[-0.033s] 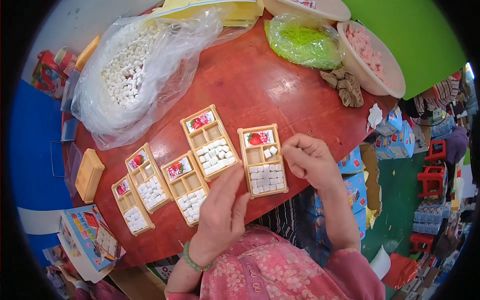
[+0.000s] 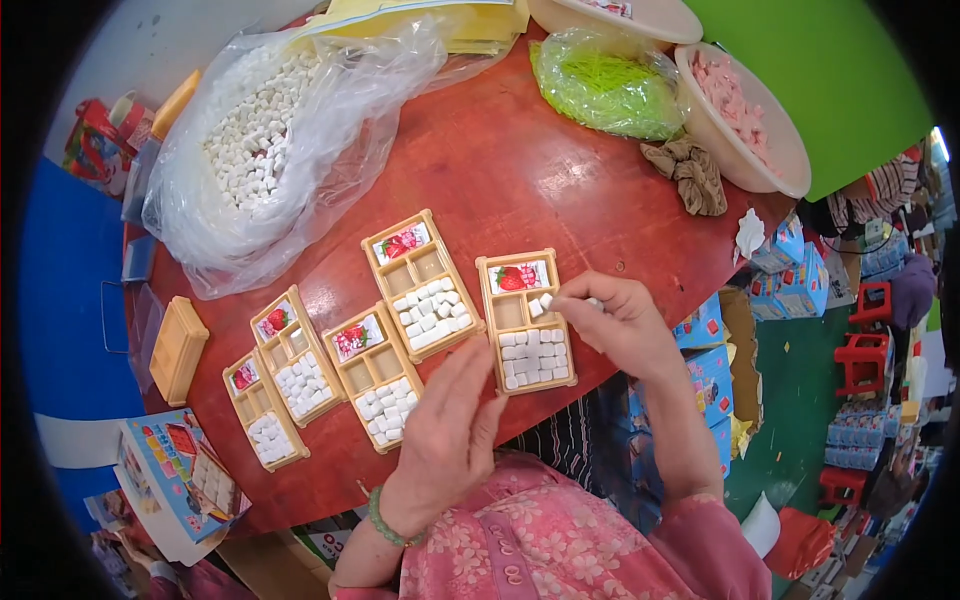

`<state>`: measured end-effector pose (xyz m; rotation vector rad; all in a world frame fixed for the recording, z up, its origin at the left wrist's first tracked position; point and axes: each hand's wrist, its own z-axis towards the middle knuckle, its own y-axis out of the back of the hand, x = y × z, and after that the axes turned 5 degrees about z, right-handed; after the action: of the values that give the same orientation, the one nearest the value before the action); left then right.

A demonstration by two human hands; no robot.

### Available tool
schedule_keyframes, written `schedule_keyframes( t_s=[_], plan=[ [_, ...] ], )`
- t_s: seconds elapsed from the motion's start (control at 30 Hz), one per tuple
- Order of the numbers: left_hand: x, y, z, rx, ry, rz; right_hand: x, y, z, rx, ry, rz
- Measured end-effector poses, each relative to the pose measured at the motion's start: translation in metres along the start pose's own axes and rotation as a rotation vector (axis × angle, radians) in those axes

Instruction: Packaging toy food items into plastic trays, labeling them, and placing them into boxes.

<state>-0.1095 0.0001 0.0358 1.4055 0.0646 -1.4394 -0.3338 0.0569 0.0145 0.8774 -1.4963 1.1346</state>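
Note:
Nearest me to the right lies a tan compartment tray (image 2: 497,345). Its large section is packed with small white cubes (image 2: 535,358), and a red strawberry-print packet (image 2: 520,277) fills the top section. A couple of white cubes sit in its small right compartment. My right hand (image 2: 622,318) is over that compartment, thumb and forefinger pinched at its edge; a bit of white cube shows between the curled fingers. My left hand (image 2: 445,425) hovers beside the tray's lower left, fingers stretched and thumb apart, holding nothing I can see.
Several similar filled trays (image 2: 390,358) stand to the left, near a tan lid-like piece (image 2: 178,350). A clear plastic bag (image 2: 350,130) of white cubes lies at the far left. Far right are a bag of green strips (image 2: 610,85), a brown cloth (image 2: 690,170) and a bowl (image 2: 792,165) of pink pieces.
My right hand has shifted slightly left over the tray's small compartment, its fingertips reaching in, and a white cube shows among the fingers. My left hand has moved slightly.

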Motion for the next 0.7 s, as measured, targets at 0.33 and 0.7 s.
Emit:
schedule_keyframes(
  t_s=[0.33,0.7],
  plan=[
    [0.01,-0.021,-0.027,0.088,-0.229,0.299,0.017,-0.018,0.009,0.104,0.13,-1.112],
    [0.013,-0.029,-0.02,0.16,-0.235,0.412,0.017,0.009,0.01,0.069,-0.061,-0.412]
  ],
)
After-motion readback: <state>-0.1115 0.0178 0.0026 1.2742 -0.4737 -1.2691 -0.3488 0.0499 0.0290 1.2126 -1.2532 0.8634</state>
